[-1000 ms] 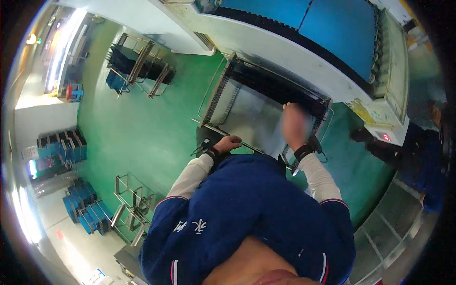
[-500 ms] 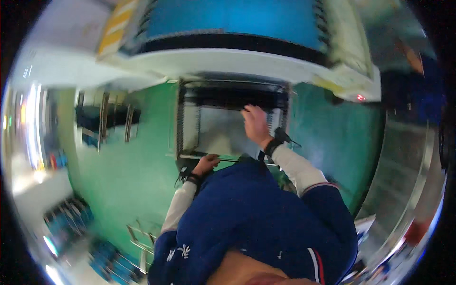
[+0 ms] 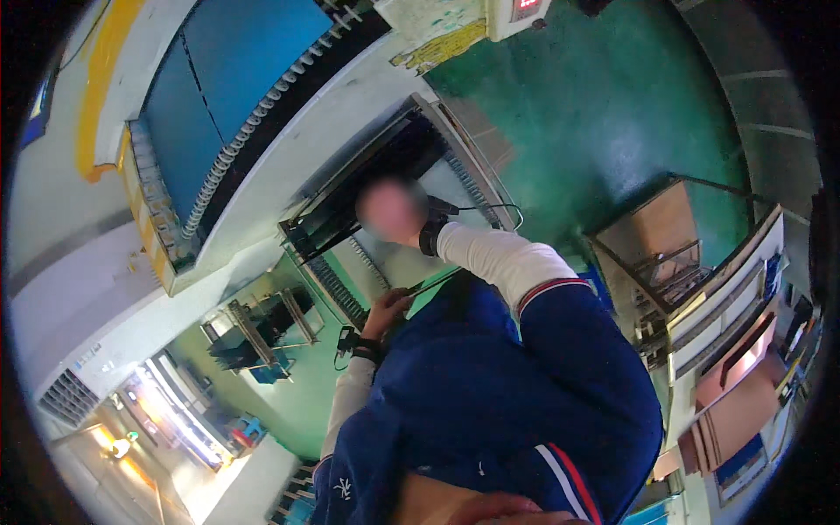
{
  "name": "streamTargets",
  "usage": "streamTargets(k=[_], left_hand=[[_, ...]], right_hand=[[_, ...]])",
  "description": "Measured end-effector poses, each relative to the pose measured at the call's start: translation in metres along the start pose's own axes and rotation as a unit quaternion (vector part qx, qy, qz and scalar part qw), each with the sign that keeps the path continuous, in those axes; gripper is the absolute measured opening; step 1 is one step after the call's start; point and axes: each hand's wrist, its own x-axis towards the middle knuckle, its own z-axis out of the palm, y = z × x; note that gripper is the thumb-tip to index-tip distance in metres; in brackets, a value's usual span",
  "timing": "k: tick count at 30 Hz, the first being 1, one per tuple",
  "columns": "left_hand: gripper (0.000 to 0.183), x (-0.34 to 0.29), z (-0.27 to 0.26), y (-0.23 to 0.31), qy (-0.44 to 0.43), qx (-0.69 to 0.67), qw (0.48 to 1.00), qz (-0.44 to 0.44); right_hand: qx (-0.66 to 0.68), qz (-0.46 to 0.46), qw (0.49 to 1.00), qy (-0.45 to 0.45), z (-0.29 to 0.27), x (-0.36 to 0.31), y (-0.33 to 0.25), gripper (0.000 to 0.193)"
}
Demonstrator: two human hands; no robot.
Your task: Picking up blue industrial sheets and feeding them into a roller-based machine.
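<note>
Standing on the green floor (image 3: pixel 604 122) beside a white-sided conveyor machine (image 3: pixel 346 107) carrying blue panels (image 3: pixel 254 52) is a slotted metal rack (image 3: pixel 336 289). The person's blurred right hand (image 3: pixel 391 210) is over it, grip unreadable; the left hand (image 3: pixel 388 312) meets its near rail (image 3: pixel 435 282), fingers bent, closure unclear.

A factory workshop, shown by a green-coated floor (image 3: pixel 604 114), a bulky machine (image 3: pixel 337 122) fitted with blue panels (image 3: pixel 254 52), a red digital display (image 3: pixel 528 4) mounted at its corner, a slotted metal rack (image 3: pixel 334 285) set beside it, brown boards (image 3: pixel 739 407) gathered at right.
</note>
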Motion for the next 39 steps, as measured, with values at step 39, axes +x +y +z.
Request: streamTargets(k=[39], left_hand=[[0.041,-0.011,-0.011,-0.009,0.150,-0.302,0.940,0.052]], right_hand=[[0.019,-0.148,0.965,-0.218,-0.053,0.095,-0.051,0.004]])
